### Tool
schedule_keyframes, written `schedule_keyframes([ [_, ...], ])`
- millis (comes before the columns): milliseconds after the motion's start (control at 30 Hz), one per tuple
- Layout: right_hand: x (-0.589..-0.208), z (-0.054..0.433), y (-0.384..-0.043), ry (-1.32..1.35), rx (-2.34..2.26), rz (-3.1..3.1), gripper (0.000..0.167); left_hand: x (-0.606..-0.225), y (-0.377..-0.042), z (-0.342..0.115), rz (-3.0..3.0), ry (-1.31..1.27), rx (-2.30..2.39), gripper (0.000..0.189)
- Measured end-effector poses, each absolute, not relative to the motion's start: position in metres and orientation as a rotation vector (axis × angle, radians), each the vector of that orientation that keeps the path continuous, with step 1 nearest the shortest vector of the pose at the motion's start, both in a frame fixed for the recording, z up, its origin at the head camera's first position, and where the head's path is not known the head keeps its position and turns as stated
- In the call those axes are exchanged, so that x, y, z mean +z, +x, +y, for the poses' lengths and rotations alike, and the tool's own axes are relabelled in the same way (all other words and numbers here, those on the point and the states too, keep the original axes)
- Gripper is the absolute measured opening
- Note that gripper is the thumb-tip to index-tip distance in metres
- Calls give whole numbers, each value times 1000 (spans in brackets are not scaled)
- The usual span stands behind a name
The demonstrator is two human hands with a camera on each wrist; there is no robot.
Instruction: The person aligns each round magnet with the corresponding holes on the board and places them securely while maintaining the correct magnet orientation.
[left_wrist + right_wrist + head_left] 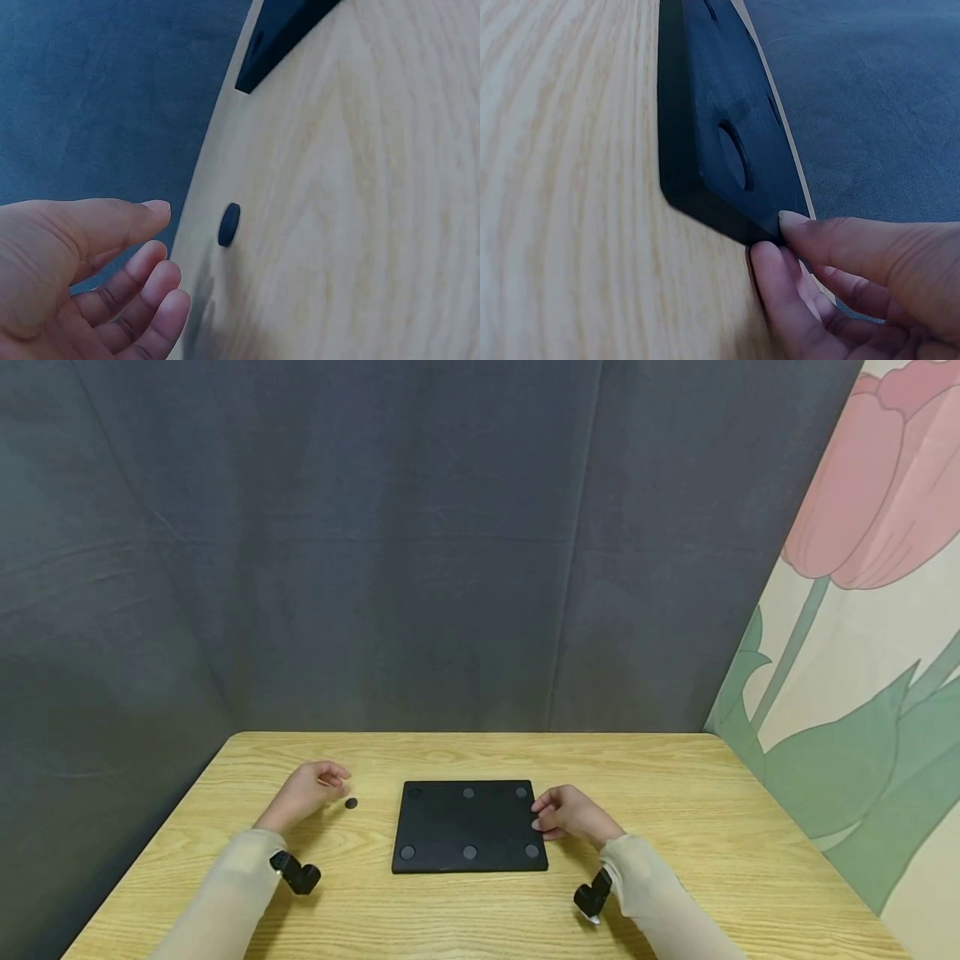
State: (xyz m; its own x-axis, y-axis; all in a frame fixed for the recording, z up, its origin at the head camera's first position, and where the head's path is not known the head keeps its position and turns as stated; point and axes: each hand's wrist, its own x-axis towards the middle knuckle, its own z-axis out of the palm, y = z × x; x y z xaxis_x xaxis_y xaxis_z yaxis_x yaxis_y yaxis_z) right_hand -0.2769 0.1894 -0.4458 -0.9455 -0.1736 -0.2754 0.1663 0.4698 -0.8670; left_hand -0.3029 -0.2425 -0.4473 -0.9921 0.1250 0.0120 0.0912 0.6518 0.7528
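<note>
A flat black plate with several round recesses lies on the table. My right hand is at its right edge; in the right wrist view the thumb lies on the plate's top edge and a finger sits against its side, pinching it. One recess shows close by. Left of the plate, a small black disc lies on the wood. My left hand hovers just beside that disc, fingers loosely bent and holding nothing; the left wrist view shows a gap between fingertips and disc.
The light wooden table ends at a dark grey curtain behind and on the left. To the right hangs a cloth with a tulip print. A small black camera is strapped to each wrist.
</note>
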Motion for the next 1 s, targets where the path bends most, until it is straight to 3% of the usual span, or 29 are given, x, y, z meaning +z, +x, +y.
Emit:
schedule_keyframes([
  [1000,-444,190,-276,-23,-1463,2399,17,-452,-299,-240,2723,171,1256,27],
])
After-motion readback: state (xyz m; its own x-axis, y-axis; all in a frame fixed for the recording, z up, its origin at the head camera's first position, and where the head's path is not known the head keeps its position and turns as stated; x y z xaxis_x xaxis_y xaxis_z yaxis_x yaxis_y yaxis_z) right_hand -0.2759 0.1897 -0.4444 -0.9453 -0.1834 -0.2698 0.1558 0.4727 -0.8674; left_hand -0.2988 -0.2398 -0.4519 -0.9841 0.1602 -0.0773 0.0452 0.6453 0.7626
